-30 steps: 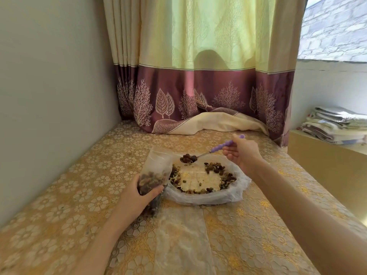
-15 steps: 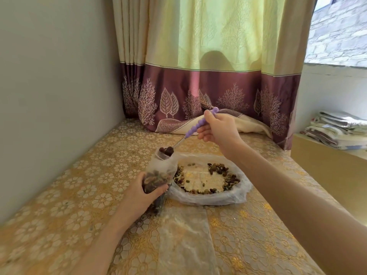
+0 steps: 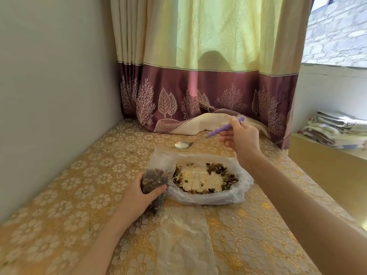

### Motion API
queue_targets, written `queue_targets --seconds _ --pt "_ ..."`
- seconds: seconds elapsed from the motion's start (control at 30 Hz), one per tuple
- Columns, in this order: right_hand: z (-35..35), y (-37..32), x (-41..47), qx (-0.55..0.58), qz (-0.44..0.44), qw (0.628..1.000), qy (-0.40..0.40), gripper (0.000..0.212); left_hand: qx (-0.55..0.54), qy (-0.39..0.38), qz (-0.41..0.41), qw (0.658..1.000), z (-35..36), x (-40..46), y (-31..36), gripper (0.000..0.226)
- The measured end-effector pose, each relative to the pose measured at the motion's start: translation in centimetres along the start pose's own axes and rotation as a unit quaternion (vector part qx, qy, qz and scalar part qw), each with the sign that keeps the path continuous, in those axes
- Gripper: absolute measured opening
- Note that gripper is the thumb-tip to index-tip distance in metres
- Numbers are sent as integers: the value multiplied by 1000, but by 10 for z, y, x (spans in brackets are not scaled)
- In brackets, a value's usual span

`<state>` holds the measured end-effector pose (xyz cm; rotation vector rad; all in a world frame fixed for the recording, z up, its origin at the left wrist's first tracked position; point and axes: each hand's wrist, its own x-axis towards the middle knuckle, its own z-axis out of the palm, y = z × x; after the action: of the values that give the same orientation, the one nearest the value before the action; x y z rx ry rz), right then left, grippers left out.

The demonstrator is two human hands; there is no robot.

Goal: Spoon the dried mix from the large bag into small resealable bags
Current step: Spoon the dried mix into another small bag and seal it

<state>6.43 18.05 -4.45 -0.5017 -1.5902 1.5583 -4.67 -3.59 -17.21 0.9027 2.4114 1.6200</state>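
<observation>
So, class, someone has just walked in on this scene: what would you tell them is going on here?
A person is portioning dried mix into small bags. The left hand grips a small resealable bag, partly filled and held upright beside the large bag. The right hand holds a purple-handled spoon, whose bowl is empty and lifted beyond the large bag. Some mix remains, mostly ringing the large bag's edge. Another clear plastic bag lies flat on the patterned cloth nearer the person.
</observation>
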Motion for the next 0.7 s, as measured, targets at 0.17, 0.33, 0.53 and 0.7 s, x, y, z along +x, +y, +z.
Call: queue_targets --seconds 0.17,0.33,0.53,0.7 --pt "-41 40 -10 42 118 989 73 42 -1 0 -4 1000 0 0 0 46" --pt "-61 72 -19 -23 139 986 86 41 -2 7 -9 1000 1 0 0 48" --pt "-67 84 -16 -10 150 982 115 35 -2 7 -4 1000 1 1 -2 48" --pt "-70 87 -13 23 160 978 132 33 -1 9 0 1000 1 1 -2 50"
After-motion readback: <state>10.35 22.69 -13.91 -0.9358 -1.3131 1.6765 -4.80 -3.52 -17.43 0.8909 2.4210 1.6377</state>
